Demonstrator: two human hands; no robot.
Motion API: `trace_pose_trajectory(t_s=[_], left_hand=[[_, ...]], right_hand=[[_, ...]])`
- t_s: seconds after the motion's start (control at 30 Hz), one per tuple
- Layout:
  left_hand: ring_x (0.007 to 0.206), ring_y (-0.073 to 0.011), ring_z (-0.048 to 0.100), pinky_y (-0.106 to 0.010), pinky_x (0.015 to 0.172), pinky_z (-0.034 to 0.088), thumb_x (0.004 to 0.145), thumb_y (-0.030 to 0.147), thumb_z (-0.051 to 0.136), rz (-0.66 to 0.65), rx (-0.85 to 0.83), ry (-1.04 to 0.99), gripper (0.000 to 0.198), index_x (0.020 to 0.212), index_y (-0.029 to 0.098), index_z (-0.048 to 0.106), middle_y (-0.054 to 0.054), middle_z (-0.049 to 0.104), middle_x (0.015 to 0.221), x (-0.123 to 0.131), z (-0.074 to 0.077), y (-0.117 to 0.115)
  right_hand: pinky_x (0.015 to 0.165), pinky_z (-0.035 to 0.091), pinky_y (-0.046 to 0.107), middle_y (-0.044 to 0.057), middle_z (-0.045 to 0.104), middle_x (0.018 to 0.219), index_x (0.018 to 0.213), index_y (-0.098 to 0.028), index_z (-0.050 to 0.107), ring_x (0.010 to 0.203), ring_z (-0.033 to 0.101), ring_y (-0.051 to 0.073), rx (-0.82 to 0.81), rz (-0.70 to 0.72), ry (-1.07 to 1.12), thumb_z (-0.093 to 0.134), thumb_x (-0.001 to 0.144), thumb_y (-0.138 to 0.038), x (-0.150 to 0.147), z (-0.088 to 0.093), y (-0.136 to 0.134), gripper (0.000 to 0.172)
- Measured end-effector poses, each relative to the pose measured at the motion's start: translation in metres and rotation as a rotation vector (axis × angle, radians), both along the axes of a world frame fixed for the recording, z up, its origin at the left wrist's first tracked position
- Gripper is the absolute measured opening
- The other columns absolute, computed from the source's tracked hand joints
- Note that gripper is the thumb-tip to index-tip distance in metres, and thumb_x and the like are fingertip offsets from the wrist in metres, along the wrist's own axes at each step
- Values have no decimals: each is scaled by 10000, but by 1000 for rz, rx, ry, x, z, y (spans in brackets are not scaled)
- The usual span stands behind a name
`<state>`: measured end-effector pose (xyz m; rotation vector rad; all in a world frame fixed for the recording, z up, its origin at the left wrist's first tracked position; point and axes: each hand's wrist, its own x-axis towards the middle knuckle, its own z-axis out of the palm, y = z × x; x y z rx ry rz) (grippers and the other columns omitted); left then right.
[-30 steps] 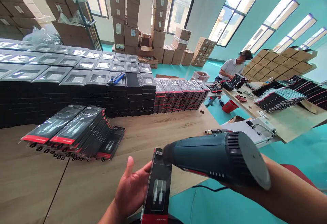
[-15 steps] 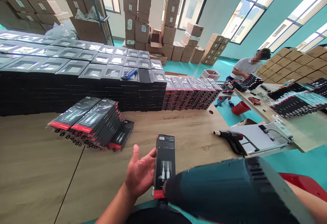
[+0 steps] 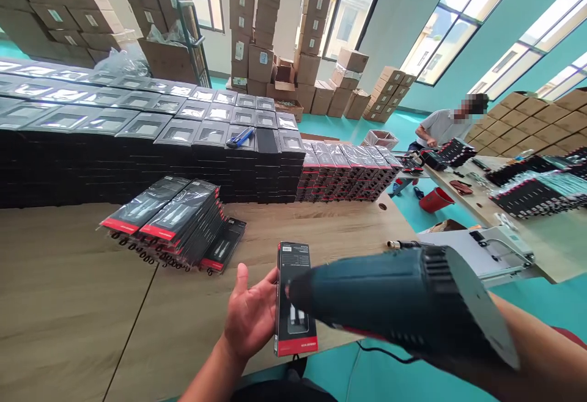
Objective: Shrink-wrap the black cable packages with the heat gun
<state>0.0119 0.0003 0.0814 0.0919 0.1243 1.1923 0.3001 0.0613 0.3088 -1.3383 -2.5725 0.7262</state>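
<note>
Left hand (image 3: pixel 250 319): cupped half-open behind a black retail cable box (image 3: pixel 294 298), thumb up at its left edge, fingers hidden behind the box – it held the pack upright above the near edge of the wooden table (image 3: pixel 68 304).
Right hand: hidden behind the teal heat gun (image 3: pixel 394 295) it carried; how the grip was closed could not be told.
Nozzle: just in front of the box face, about mid-height, right of the thumb.
Doing it well: in my judgement, keeping the nozzle sweeping and off the thumb would have shrunk the wrap evenly.
Beyond the fingertips: a fanned stack of wrapped boxes (image 3: pixel 177 222) – well apart.
</note>
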Motion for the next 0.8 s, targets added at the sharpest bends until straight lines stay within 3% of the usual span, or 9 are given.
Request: trace_pose_trajectory(t_s=[0.07, 0.13, 0.2, 0.27, 0.4, 0.5, 0.63, 0.7, 0.8], left_hand=[[1304, -370, 646, -512, 1138, 419, 971, 840, 234, -10, 2, -12, 921, 1432, 139, 616, -197, 713, 1374, -1, 1, -1], [1283, -353, 664, -490, 1135, 428, 968, 847, 231, -13, 8, -39, 936, 1441, 134, 611, -196, 719, 1369, -3, 2, -2], [1273, -330, 674, -462, 1134, 434, 976, 839, 220, -12, 22, -72, 936, 1445, 129, 611, -192, 719, 1372, -5, 2, -3], [1279, -314, 673, -445, 1137, 434, 988, 822, 203, -9, 49, -98, 930, 1440, 125, 619, -190, 719, 1377, -7, 2, -4], [1314, -320, 655, -476, 1172, 402, 1022, 764, 117, -21, 121, -84, 921, 1463, 120, 606, -197, 702, 1411, -5, 0, -4], [1317, -374, 650, -574, 1208, 346, 1005, 782, 99, -40, 180, -38, 953, 1504, 123, 574, -217, 683, 1436, -5, -3, -5], [1309, -398, 652, -615, 1217, 324, 1003, 785, 116, -25, 138, -5, 949, 1484, 125, 597, -226, 679, 1439, -6, -7, -4], [1333, -403, 636, -607, 1213, 340, 1002, 794, 160, -13, 81, 6, 932, 1459, 122, 617, -224, 678, 1441, -5, -8, -2], [1362, -410, 613, -611, 1198, 367, 996, 805, 234, 4, -6, 49, 887, 1428, 143, 636, -215, 675, 1445, -2, -13, 6]], right_hand=[[749, 694, 331, -73, 858, 1057, 1127, -485, 751, 878, 812, 266, -151, 43, 9, 726, 887, -571, 7, 3, 6, 256], [859, 682, 363, -79, 837, 1143, 1149, -483, 737, 968, 796, 276, -245, -26, -58, 686, 915, -611, 26, 2, 10, 271], [824, 685, 417, -49, 842, 980, 992, -451, 755, 886, 781, 318, -231, -196, -196, 655, 867, -719, 49, -2, 11, 312], [676, 674, 435, -21, 804, 802, 940, -432, 746, 764, 755, 338, -230, -331, -252, 614, 820, -811, 63, -6, 15, 419], [873, 619, 451, -17, 810, 1098, 1189, -389, 695, 1047, 730, 358, -121, -290, -161, 657, 858, -715, 40, -5, 28, 466], [806, 606, 416, -35, 792, 1035, 1108, -376, 690, 975, 717, 323, -119, -225, -135, 676, 848, -714, 24, -1, 33, 426], [720, 655, 378, -49, 826, 888, 1025, -405, 732, 859, 767, 316, -275, -347, -108, 711, 806, -747, 52, -9, 17, 407], [768, 689, 394, -47, 831, 802, 1003, -433, 762, 800, 781, 329, -307, -399, -56, 751, 770, -748, 65, -17, 1, 392], [880, 692, 417, -29, 843, 827, 963, -448, 811, 848, 797, 364, -215, -277, 3, 868, 689, -635, 66, -30, -23, 336]])
